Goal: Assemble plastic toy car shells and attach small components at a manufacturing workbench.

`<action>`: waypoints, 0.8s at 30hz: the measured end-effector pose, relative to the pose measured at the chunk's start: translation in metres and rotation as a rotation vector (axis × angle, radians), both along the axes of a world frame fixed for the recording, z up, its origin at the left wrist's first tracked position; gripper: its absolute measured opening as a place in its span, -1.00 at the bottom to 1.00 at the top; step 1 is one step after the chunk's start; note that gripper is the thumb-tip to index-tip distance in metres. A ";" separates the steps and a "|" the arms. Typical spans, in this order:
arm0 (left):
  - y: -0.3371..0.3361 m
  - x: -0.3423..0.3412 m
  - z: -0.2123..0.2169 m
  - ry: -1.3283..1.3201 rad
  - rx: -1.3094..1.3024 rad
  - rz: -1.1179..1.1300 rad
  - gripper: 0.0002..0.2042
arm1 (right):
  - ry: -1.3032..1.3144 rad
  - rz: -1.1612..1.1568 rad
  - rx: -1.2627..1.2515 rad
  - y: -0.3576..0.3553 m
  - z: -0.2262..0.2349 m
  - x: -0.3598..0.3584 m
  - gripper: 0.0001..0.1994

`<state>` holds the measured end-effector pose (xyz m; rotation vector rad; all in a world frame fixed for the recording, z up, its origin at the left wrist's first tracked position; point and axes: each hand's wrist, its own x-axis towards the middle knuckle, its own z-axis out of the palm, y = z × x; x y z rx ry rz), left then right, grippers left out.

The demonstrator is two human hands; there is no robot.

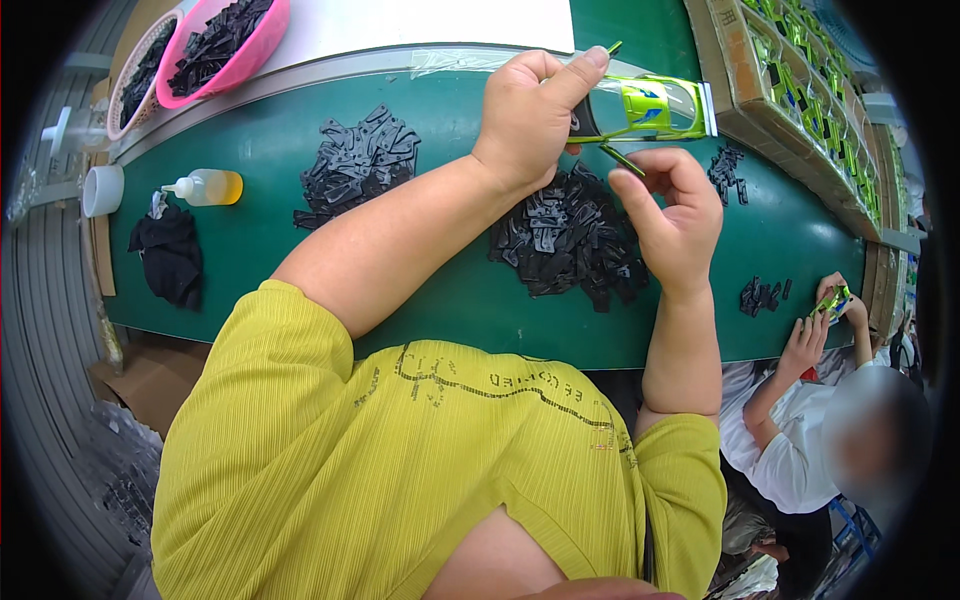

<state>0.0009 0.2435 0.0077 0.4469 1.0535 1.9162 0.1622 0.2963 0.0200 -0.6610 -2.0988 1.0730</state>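
Note:
My left hand (530, 118) is closed around the rear of a lime-green toy car body (650, 108), which has clear windows and blue marks on it. The car is held above the table. A narrow green-and-black door piece (622, 158) sticks out at an angle from its near side, and another tip shows past my left thumb. My right hand (678, 215) pinches the end of the near door piece between thumb and forefinger. Below the car, between my arms, lies a heap of flat black plastic parts (575, 240).
Another heap of black parts (365, 160) lies left on the green table (430, 290). A pink basket (270, 50), an oil-filled squeeze bottle (212, 187) and a black cloth (168, 255) are farther left. Boxes of green car bodies (790, 110) line the right; a co-worker's hands (808, 335) hold one.

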 end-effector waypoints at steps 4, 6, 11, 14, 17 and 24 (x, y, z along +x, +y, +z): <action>-0.001 -0.001 -0.001 -0.043 -0.050 -0.004 -0.65 | 0.089 0.004 0.343 0.001 0.004 -0.005 -0.81; 0.000 -0.002 -0.002 -0.058 -0.055 -0.019 -0.66 | 0.085 0.011 0.373 0.005 0.005 -0.005 -0.81; -0.001 -0.002 -0.002 -0.075 -0.076 -0.030 -0.66 | 0.059 0.028 0.388 0.004 0.006 -0.005 -0.81; -0.001 0.002 -0.002 -0.029 -0.071 -0.008 -0.66 | 0.064 0.058 0.460 0.004 0.006 -0.004 -0.82; -0.002 0.003 -0.002 -0.024 -0.072 -0.024 -0.65 | 0.044 0.068 0.377 0.003 0.007 -0.002 -0.84; 0.000 0.002 -0.005 -0.027 -0.106 0.014 -0.66 | 0.044 0.019 0.323 -0.003 0.003 -0.015 -0.87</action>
